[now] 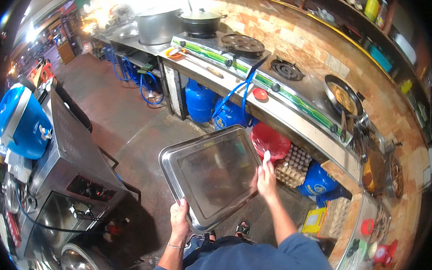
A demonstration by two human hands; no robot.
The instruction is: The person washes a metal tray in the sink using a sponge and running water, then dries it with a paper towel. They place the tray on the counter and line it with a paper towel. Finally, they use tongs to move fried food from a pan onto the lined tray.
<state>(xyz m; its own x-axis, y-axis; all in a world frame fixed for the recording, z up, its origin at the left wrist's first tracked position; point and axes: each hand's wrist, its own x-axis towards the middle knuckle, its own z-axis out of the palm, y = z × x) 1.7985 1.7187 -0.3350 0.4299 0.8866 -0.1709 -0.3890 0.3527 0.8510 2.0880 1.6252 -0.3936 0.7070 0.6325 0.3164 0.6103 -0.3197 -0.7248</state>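
Observation:
A rectangular stainless steel tray (pixel 214 176) is held up at a tilt in front of my body. My left hand (pixel 178 219) grips its lower left rim, with the thumb on top. At the tray's right edge is my right hand (pixel 266 182), closed on a small white wad (pixel 266 156), perhaps cloth or tissue. A reflection of that hand shows in the tray's shiny surface. Whether the right fingers also touch the rim is hard to tell. Just beyond the right hand stands a red bucket (pixel 262 130) on the floor.
A counter with gas stoves (pixel 287 89) runs along the right. Beneath it are blue gas cylinders (pixel 200 102) and stacked egg trays (pixel 295 165). A frying pan (pixel 343 95) holds food. To the left stands a steel cabinet (pixel 79 150) carrying a blue drink cooler (pixel 26 124).

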